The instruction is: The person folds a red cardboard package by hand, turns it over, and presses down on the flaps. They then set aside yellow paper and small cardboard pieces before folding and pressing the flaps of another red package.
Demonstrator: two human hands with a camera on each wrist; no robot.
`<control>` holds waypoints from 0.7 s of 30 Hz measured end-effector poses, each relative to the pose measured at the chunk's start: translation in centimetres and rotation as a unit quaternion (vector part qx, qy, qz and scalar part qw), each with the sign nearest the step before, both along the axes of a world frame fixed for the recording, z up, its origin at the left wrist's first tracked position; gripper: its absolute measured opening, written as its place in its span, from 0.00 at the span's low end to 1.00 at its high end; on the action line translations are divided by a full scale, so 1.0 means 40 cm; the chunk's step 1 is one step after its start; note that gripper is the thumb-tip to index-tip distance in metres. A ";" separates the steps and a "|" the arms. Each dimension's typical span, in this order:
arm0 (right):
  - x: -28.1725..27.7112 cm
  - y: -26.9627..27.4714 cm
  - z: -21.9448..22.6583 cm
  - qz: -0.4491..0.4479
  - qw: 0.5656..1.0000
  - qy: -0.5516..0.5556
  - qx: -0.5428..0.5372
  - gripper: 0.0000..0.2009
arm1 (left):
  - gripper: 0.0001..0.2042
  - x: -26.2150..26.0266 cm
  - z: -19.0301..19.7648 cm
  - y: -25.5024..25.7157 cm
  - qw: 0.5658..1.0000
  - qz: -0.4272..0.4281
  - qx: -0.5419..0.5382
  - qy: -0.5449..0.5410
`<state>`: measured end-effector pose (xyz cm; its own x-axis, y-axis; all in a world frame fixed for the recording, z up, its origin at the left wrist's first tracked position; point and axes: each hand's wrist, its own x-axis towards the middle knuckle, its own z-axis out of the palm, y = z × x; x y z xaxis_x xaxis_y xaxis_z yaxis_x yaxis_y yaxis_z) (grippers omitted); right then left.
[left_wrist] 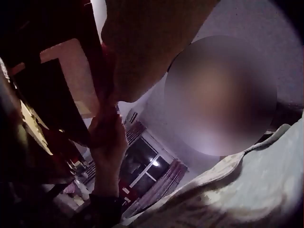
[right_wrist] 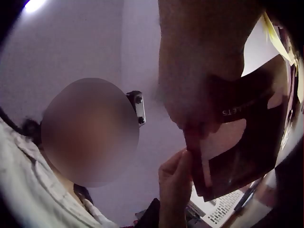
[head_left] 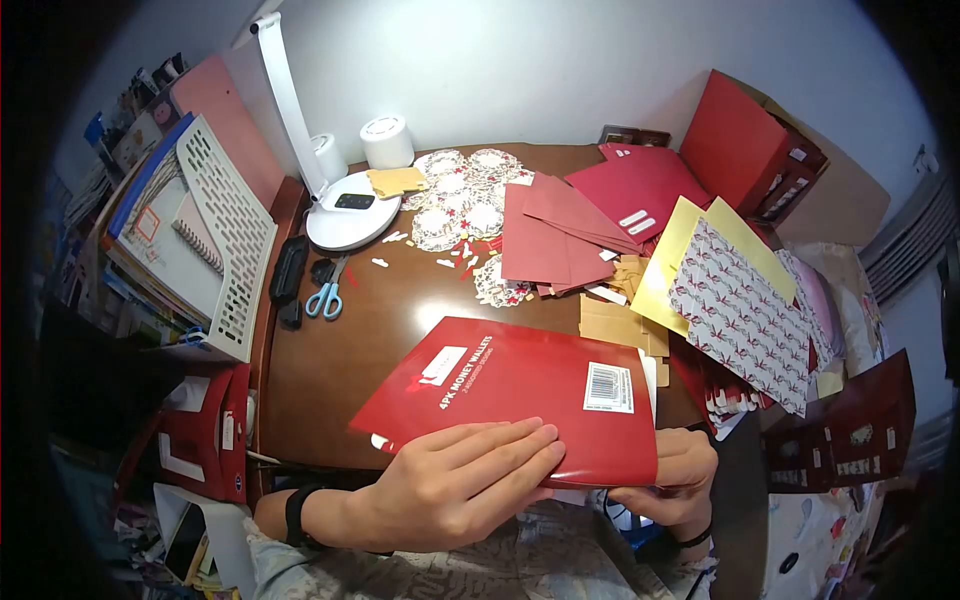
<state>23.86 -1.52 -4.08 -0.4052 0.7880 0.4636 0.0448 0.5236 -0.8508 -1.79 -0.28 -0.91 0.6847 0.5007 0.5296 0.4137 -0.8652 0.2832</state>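
A red printed packet (head_left: 520,400) with a white barcode label is held tilted above the desk's front edge. Across its lower front lie the nearly straight fingers of my left hand (head_left: 455,490), the thumb at the bottom edge. My right hand (head_left: 680,475) grips the lower right corner with curled fingers, partly hidden by the packet. In the left wrist view the dark packet (left_wrist: 57,95) hangs between my left hand (left_wrist: 152,42) and my right hand (left_wrist: 109,142). The right wrist view has my left hand (right_wrist: 175,178) pinching the packet's edge (right_wrist: 251,147), below my right hand (right_wrist: 204,61).
A white lamp (head_left: 350,225), blue-handled scissors (head_left: 325,298) and a white file rack (head_left: 235,250) stand or lie at the left. Round patterned pieces (head_left: 440,225), red sheets (head_left: 550,240), brown card pieces (head_left: 610,320) and patterned paper (head_left: 740,310) spread from the middle to the right.
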 end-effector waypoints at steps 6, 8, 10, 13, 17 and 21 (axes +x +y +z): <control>0.002 0.007 -0.001 0.002 0.999 -0.009 0.047 0.12 | 0.16 0.005 -0.006 -0.004 0.998 0.011 0.054 -0.012; 0.005 0.008 -0.006 0.005 0.998 -0.006 0.055 0.12 | 0.16 0.006 -0.007 -0.005 0.998 0.011 0.064 -0.014; 0.007 0.010 -0.009 0.008 0.998 -0.003 0.064 0.11 | 0.15 0.008 -0.010 -0.006 0.997 0.013 0.066 -0.028; 0.008 0.011 -0.008 0.015 0.997 -0.002 0.071 0.11 | 0.15 0.013 -0.012 -0.006 0.997 0.017 0.067 -0.042; 0.007 0.011 0.002 0.005 0.996 -0.026 0.082 0.11 | 0.16 0.006 -0.009 -0.006 0.997 0.018 0.069 -0.037; 0.019 0.015 0.002 0.014 0.994 -0.014 0.103 0.09 | 0.20 -0.026 0.046 -0.006 0.999 0.033 0.001 0.008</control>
